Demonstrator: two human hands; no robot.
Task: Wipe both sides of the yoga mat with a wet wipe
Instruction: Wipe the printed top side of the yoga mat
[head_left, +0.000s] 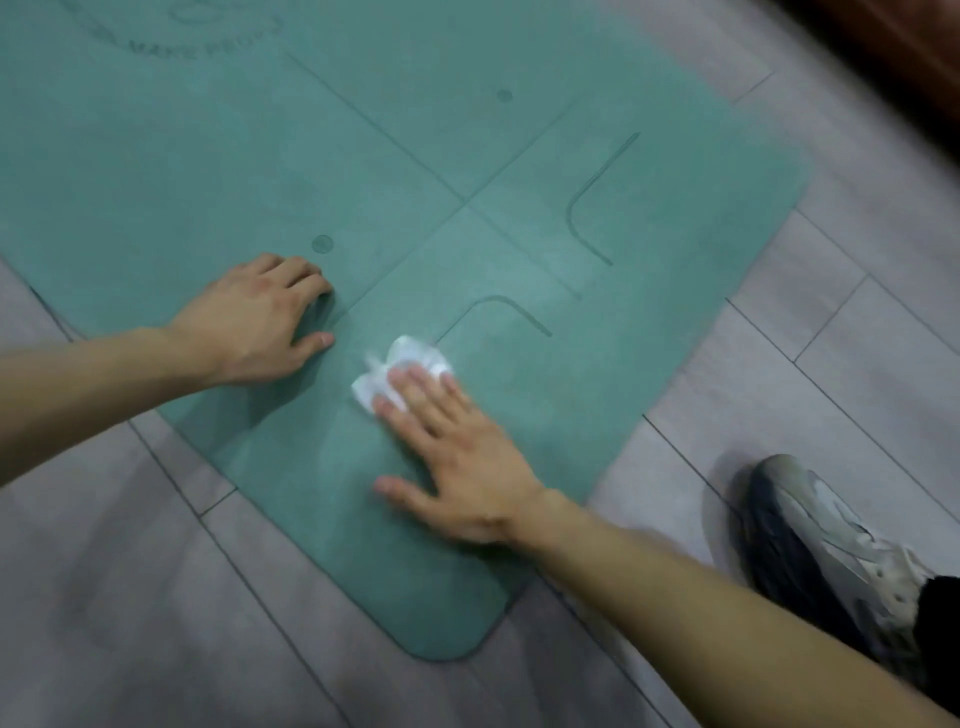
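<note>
a grey plank floor (156, 597) carries a teal yoga mat (363, 156) lying flat, printed with alignment lines and dots. the right hand (457, 467) presses a crumpled white wet wipe (400, 369) onto the mat with straight, spread fingers. the left hand (260, 322) rests on the mat, fingers bent, holding nothing. a worn sneaker (831, 551) stands beside the mat.

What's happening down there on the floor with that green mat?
A person is cleaning a teal yoga mat spread flat on a grey wood-look floor. The right hand presses a crumpled white wet wipe onto the mat with straight fingers near one end, while the left hand rests on the mat, bracing it. The printed side faces up. A sneaker stands beside the mat.
</note>
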